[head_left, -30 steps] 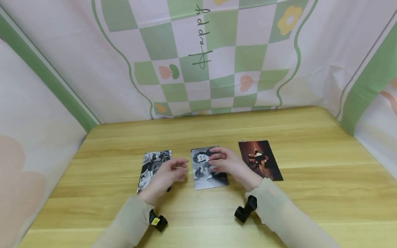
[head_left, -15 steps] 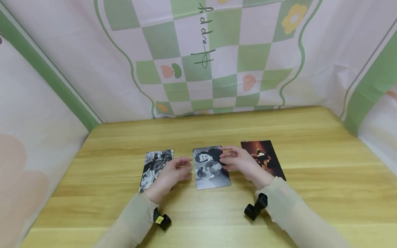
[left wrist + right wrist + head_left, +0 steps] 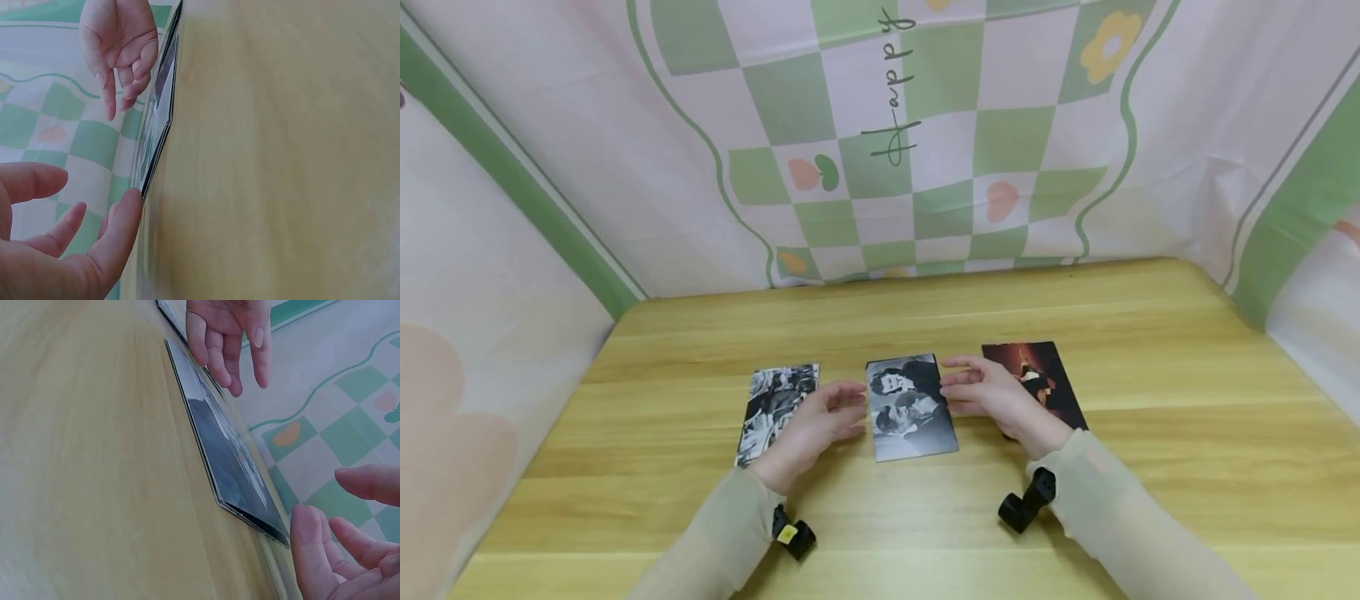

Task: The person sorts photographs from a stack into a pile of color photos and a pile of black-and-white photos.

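So, the middle photo (image 3: 912, 406) is flanked by two loose hands on the wooden table (image 3: 1150, 467).

It lies flat, centre of the table. The left hand (image 3: 817, 423) is held at its 9 o'clock, fingers relaxed and slightly spread, one fingertip seemingly touching the edge. The right hand (image 3: 992, 398) is held at 3 o'clock, fingers loosely parted, nothing gripped. Another black-and-white photo (image 3: 775, 410) is seen further at 9 o'clock, a dark reddish photo (image 3: 1037, 379) at 3 o'clock.

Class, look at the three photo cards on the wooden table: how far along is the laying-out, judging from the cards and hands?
Done: a black-and-white photo card at the left and a dark reddish photo card at the right lie flat. In hand: the middle black-and-white portrait card lies between the open left hand and right hand; neither grips it. Left: nothing visibly remains.
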`<state>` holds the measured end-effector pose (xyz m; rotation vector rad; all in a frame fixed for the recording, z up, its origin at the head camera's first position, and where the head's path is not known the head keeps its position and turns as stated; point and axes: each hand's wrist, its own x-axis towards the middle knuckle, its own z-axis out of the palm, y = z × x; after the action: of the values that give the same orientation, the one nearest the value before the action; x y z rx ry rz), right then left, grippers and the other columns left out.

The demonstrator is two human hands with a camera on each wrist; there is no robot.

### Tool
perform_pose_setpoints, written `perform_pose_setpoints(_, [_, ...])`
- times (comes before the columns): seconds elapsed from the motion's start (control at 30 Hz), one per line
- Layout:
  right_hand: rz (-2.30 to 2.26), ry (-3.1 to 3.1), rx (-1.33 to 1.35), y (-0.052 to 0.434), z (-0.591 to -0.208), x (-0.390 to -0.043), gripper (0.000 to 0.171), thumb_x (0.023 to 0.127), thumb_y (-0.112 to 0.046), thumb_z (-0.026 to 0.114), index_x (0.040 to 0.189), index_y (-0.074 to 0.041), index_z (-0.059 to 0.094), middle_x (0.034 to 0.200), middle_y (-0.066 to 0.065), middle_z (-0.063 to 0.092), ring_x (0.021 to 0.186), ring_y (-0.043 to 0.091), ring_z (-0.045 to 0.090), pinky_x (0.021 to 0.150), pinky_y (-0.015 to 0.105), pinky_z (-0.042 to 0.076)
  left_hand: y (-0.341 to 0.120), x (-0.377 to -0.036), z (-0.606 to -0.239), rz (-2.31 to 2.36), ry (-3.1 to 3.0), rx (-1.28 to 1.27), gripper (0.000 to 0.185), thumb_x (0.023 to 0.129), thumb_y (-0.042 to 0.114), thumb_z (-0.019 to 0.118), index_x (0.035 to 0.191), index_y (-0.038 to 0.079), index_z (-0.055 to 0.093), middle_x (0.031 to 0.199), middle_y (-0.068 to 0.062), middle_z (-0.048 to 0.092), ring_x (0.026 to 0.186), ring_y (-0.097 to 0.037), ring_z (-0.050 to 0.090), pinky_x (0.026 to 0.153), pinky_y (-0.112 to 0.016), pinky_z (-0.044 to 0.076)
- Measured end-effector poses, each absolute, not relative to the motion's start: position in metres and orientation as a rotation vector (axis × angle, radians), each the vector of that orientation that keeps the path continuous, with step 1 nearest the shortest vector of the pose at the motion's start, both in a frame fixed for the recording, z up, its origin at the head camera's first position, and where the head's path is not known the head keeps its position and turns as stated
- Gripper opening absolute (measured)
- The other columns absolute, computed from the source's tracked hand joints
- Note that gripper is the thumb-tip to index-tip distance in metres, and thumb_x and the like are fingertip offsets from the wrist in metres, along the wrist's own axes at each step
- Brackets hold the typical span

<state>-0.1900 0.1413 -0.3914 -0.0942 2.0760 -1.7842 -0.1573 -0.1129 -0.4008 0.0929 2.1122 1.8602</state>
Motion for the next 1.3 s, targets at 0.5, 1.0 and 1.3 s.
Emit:
perform_pose_setpoints(0.5, [-1.774,2.001,-0.088,0.1476,-0.3989,-0.1881,0.056,0.091,-0.001,0.057,0.140,0.009,0.032,0.126,0.030,0.050,0.100,0.017,0.061,0.089,0.037,0.056,-0.1114,-0.1534,-0.4034,1.865,2.071,0.036,0.041,0.092,0.001,0.054,0.131,-0.007,0.045,0.130,-0.027,0.049,0.118,-0.038,0.052,0.095,-0.040,0.053])
perform_pose_setpoints(1.0, [-1.768,1.994,-0.097,0.1503,-0.3992,-0.1893,0.056,0.091,-0.002,0.056,0.140,0.009,0.031,0.131,0.032,0.047,0.101,0.016,0.061,0.090,0.040,0.055,-0.1098,-0.1548,-0.4015,1.873,2.043,0.044,0.040,0.093,0.000,0.052,0.131,-0.008,0.044,0.132,-0.029,0.048,0.119,-0.040,0.051,0.094,-0.042,0.053])
perform_pose_setpoints(1.3, [-1.765,2.001,-0.105,0.1501,-0.4001,-0.1886,0.056,0.091,-0.003,0.057,0.139,0.010,0.032,0.130,0.032,0.048,0.099,0.015,0.061,0.090,0.040,0.056,-0.1096,-0.1538,-0.4009,1.870,2.034,0.053,0.038,0.094,0.000,0.050,0.131,-0.009,0.044,0.132,-0.029,0.047,0.119,-0.040,0.051,0.095,-0.042,0.053])
